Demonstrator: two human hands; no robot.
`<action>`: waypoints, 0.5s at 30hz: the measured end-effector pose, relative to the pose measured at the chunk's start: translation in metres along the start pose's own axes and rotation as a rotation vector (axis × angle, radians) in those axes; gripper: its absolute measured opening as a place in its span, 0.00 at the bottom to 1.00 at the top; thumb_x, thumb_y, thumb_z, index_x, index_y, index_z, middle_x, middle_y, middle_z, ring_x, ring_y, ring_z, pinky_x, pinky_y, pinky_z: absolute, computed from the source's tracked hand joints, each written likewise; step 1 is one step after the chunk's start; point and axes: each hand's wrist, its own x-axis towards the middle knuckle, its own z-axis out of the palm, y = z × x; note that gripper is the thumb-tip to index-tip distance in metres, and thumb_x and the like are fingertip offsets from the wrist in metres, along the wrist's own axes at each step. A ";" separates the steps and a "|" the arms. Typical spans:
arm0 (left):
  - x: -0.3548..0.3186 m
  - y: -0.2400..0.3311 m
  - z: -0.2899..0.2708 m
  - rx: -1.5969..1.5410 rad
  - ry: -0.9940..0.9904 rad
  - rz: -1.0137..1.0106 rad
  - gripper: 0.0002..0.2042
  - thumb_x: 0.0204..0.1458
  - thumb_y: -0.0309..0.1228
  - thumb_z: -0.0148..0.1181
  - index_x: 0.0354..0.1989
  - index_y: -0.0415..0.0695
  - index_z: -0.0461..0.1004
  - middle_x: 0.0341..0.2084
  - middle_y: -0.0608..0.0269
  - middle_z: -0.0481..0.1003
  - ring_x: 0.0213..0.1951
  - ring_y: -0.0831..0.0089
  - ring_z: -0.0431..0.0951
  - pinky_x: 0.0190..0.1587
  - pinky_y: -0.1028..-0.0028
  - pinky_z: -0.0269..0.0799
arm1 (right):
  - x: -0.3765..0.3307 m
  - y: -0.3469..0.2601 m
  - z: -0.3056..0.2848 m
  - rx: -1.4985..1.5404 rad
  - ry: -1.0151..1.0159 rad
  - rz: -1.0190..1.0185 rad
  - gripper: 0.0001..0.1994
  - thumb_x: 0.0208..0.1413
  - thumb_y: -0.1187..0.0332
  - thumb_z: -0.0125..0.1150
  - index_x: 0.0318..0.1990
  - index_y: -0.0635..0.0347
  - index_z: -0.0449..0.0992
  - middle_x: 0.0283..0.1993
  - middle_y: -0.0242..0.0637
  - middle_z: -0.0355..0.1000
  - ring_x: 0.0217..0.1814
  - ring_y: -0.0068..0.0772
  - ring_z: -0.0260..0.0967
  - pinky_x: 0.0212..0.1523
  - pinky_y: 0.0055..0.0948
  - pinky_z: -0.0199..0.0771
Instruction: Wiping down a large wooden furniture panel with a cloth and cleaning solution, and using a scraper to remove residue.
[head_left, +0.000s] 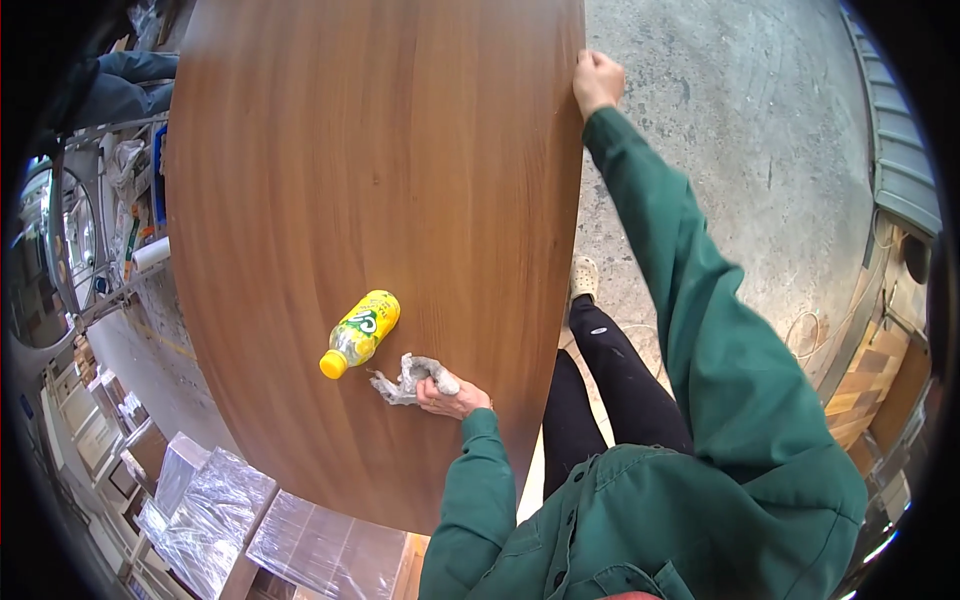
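Note:
A large wood-grain panel [400, 170] lies flat in front of me, its brown surface filling the middle of the view. My left hand [455, 396] is closed around a crumpled grey-white rag [410, 372], which rests on the near part of the panel. Just beyond the rag lies a yellow-capped plastic bottle [366, 325] with a yellow and green label, on its side with the cap toward me. My right arm is stretched far forward along the panel's right edge. There my right hand [600, 80] is curled closed against the edge; what is inside its fingers is hidden.
Plastic-wrapped boxes [215, 515] stand at the near left, below the panel. A metal rack [115, 128] with assorted items is off its left side, with a person's blue-clad legs [130, 85] behind. Concrete floor [740, 130] lies to the right; a cable [815, 335] runs over it.

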 end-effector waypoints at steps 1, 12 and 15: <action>0.000 -0.003 0.001 -0.003 -0.022 -0.011 0.09 0.50 0.30 0.53 0.35 0.43 0.60 0.39 0.56 0.62 0.42 0.57 0.64 0.44 0.58 0.59 | -0.009 0.008 0.000 -0.036 -0.029 -0.025 0.13 0.47 0.63 0.51 0.33 0.62 0.75 0.30 0.52 0.71 0.37 0.49 0.70 0.38 0.35 0.68; 0.004 -0.002 -0.001 -0.002 0.021 0.025 0.08 0.50 0.30 0.53 0.33 0.44 0.60 0.38 0.56 0.62 0.40 0.57 0.64 0.42 0.58 0.60 | 0.001 0.002 0.009 -0.022 -0.030 -0.002 0.14 0.45 0.63 0.51 0.36 0.61 0.75 0.34 0.50 0.72 0.40 0.44 0.71 0.41 0.31 0.68; 0.007 -0.009 -0.004 -0.013 0.029 0.015 0.09 0.49 0.29 0.54 0.34 0.44 0.60 0.38 0.55 0.62 0.41 0.56 0.64 0.44 0.57 0.59 | -0.042 0.024 0.001 0.142 -0.074 -0.008 0.16 0.46 0.62 0.51 0.40 0.62 0.74 0.38 0.49 0.72 0.43 0.41 0.71 0.45 0.30 0.67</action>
